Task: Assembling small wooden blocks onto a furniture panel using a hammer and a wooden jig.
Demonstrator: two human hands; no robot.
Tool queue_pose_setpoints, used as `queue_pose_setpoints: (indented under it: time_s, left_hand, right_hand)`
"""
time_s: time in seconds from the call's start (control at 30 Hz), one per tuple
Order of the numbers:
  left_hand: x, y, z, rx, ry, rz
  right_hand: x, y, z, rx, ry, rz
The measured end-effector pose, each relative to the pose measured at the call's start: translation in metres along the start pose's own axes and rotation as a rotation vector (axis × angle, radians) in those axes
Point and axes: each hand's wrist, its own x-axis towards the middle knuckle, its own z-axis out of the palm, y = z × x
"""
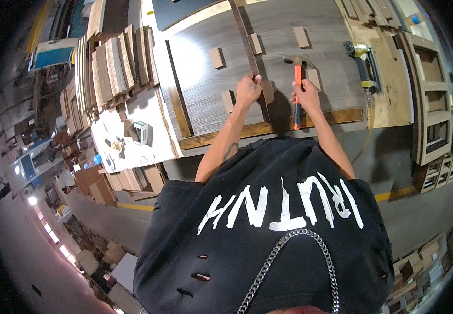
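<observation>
— Where are our hands?
— Our left hand (pixel 248 89) pinches the dark wood strip (pixel 247 49) lying across the grey panel (pixel 278 31) on the counter (pixel 388 112); our right hand (pixel 306 93) grips the orange-handled hammer (pixel 297 94)

— How far along?
— Small blocks (pixel 216 57) already sit on the panel (fastened or loose, we cannot tell); the strip looks unfixed

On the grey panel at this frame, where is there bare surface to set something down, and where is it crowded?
Bare room lies on the grey panel between the dark strip at its left and the small wooden blocks, and at far right toward the nail gun. It is crowded at the middle, where the left hand holds the long slat and the right hand grips the hammer.
</observation>
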Motion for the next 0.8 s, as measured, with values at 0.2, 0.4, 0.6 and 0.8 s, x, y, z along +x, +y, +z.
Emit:
queue_pose_setpoints:
  time_s: [0.2,0.4,0.6,0.8]
  left_hand:
    - [-0.012,0.010,-0.007,0.012,-0.018,0.014]
    - [-0.009,0.001,-0.001,0.025,0.067,0.072]
    - [-0.008,-0.008,0.002,-0.045,0.083,0.140]
    - [-0.009,0.004,0.000,-0.090,0.012,0.102]
  right_hand:
    - [0.000,0.003,-0.006,0.100,-0.044,-0.021]
    - [-0.003,-0.008,0.006,0.129,-0.050,0.046]
    - [0.009,-0.025,0.025,0.229,-0.017,0.035]
    - [0.036,-0.028,0.054,0.259,0.017,-0.024]
